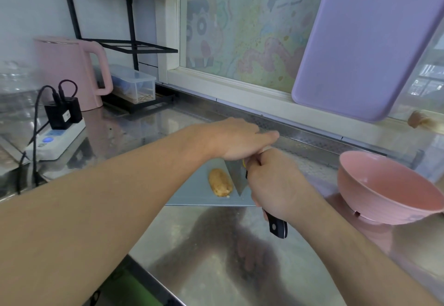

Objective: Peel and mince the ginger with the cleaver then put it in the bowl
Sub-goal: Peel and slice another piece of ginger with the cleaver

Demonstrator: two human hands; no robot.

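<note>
The right hand (271,183) grips the cleaver (234,177); the left hand (235,138) presses flat on its blade. The ginger (219,183) lies just left of the blade, its long axis along it.

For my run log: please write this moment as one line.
right hand: grips cleaver | left hand: flat over blade | ginger: on board | bowl: empty

A brown, bumpy piece of ginger (219,183) lies flat on a grey cutting board (192,192). Its skin looks mostly on. Just to its right is the cleaver (234,176), with a shiny blade and a black handle pointing near. Far to the right sits a pink bowl (384,185), tipped a little.
</note>
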